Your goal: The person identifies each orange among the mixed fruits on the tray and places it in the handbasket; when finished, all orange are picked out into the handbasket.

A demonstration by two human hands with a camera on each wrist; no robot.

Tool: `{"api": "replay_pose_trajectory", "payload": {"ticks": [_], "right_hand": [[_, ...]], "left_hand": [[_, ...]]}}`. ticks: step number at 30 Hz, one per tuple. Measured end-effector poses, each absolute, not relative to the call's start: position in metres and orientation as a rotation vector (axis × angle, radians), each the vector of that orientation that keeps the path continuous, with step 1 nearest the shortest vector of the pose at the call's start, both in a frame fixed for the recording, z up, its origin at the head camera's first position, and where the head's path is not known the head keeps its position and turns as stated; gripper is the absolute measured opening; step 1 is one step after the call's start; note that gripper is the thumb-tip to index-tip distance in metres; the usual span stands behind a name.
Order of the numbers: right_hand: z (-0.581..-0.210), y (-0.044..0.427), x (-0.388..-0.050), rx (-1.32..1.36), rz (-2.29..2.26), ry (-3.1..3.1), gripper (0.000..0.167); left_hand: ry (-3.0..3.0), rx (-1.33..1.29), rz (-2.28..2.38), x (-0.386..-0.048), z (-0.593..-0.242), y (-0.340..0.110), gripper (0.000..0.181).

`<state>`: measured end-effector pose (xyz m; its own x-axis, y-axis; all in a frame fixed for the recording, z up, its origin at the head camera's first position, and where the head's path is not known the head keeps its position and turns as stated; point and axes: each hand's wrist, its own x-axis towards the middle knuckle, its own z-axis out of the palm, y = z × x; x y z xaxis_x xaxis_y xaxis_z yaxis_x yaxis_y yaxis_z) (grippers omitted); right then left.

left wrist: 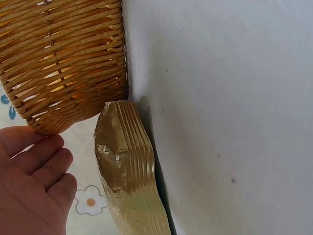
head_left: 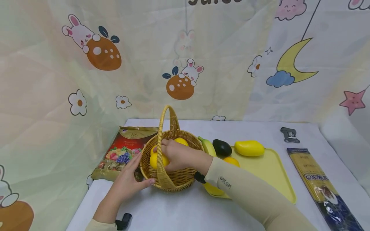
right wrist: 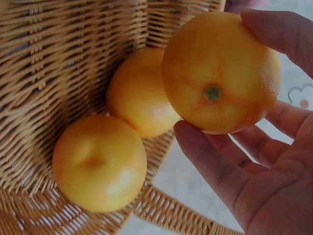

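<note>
A woven basket [head_left: 180, 186] with a tall arched handle stands on the white table, round yellow-orange fruit inside it. My right hand [head_left: 180, 155] reaches into it under the handle. In the right wrist view, thumb and fingers grip an orange [right wrist: 220, 73] with a green stem spot. Beside it in the basket are a round fruit with a dimple [right wrist: 100, 164] and another round fruit [right wrist: 142, 93] partly hidden behind the held orange. My left hand [head_left: 128, 179] is at the basket's left side; in the left wrist view its fingertips touch the rim.
Left of the basket lies a red and gold candy bag [head_left: 122, 149]. To the right, a yellow tray [head_left: 270, 175] bears a banana [head_left: 207, 146], an avocado [head_left: 222, 148], a mango [head_left: 249, 148] and other fruit partly behind my arm. Farther right are a long packet [head_left: 323, 189] and a small dark object [head_left: 290, 134].
</note>
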<state>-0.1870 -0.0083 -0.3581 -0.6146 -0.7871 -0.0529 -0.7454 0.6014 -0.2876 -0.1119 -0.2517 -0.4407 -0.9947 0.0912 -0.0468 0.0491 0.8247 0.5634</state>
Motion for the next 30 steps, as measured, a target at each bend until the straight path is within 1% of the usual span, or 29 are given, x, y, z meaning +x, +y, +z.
{"api": "replay_pose_trajectory", "payload": {"ticks": [4, 8, 16, 24, 30], "right_hand": [[-0.365, -0.018, -0.186, -1.292, -0.291, 2.600, 0.072], [-0.371, -0.030, -0.185, -1.273, -0.128, 2.575, 0.070], [-0.376, -0.042, -0.182, -1.142, 0.049, 2.544, 0.068], [-0.377, -0.046, -0.176, -1.201, 0.191, 2.554, 0.075], [-0.377, -0.046, -0.174, -1.193, 0.207, 2.554, 0.079]], "left_hand": [[2.930, 0.119, 0.913, -0.112, -0.442, -0.252, 0.123], [2.931, 0.125, 0.922, -0.111, -0.443, -0.252, 0.124], [2.929, 0.120, 0.925, -0.111, -0.445, -0.252, 0.123], [2.939, 0.122, 0.923, -0.112, -0.446, -0.252, 0.121], [2.940, 0.128, 0.926, -0.112, -0.445, -0.252, 0.120]]}}
